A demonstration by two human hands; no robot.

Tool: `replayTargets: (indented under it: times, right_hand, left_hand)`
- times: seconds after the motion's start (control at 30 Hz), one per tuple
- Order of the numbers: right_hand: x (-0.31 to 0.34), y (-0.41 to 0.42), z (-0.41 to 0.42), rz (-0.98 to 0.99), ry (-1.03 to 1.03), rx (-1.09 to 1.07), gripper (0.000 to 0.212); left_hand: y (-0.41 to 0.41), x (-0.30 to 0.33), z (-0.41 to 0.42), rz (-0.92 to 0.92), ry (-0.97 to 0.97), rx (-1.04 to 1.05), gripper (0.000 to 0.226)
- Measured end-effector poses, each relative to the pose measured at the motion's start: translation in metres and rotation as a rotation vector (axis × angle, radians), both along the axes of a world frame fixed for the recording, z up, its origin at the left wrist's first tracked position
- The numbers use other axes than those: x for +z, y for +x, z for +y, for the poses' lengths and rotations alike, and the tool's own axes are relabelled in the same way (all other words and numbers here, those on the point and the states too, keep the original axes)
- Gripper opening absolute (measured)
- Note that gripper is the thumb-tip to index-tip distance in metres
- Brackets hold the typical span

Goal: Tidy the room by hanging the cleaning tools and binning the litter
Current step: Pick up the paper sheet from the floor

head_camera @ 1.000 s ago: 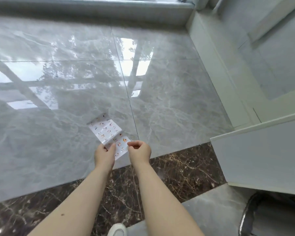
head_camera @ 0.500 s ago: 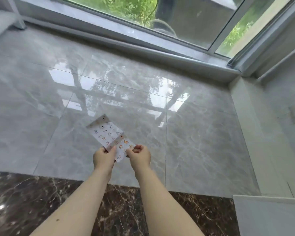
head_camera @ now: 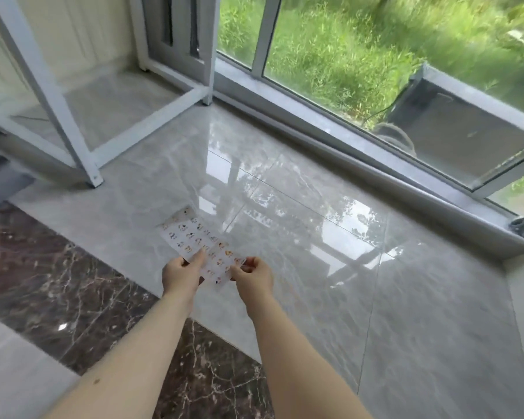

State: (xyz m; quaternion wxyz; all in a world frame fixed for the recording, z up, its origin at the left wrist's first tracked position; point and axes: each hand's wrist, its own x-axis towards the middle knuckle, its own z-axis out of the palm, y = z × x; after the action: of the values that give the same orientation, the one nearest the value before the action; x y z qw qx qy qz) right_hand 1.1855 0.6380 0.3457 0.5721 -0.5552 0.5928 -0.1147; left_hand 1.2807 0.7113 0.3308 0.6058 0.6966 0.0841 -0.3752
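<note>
A thin white sticker sheet (head_camera: 194, 235) printed with small orange and brown pictures is held out in front of me above the grey floor. My left hand (head_camera: 180, 275) pinches its near left edge, thumb on top. My right hand (head_camera: 253, 275) pinches its near right corner between thumb and curled fingers. The sheet's far end points away to the upper left. No cleaning tools and no bin are in view.
A white metal rack frame (head_camera: 73, 122) stands at the upper left on the glossy grey tiles (head_camera: 315, 237). A low window sill (head_camera: 360, 164) runs along the far right under large glass panes. A dark brown marble strip (head_camera: 58, 285) crosses the floor near my arms.
My view has swung up and to the left, so the window and the white rack frame have come into sight. Both hands keep the same hold on the sheet.
</note>
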Motion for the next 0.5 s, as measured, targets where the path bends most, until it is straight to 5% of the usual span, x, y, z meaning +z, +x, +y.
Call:
replayTargets:
  times: [0.33, 0.5]
  right_hand:
    - [0.06, 0.17, 0.08, -0.033, -0.052, 0.27, 0.004]
    - [0.072, 0.239, 0.129, -0.033, -0.051, 0.384, 0.02]
  left_hand:
    - [0.15, 0.053, 0.104, -0.039, -0.077, 0.269, 0.015]
    - [0.202, 0.07, 0.159, -0.091, -0.063, 0.405, 0.012]
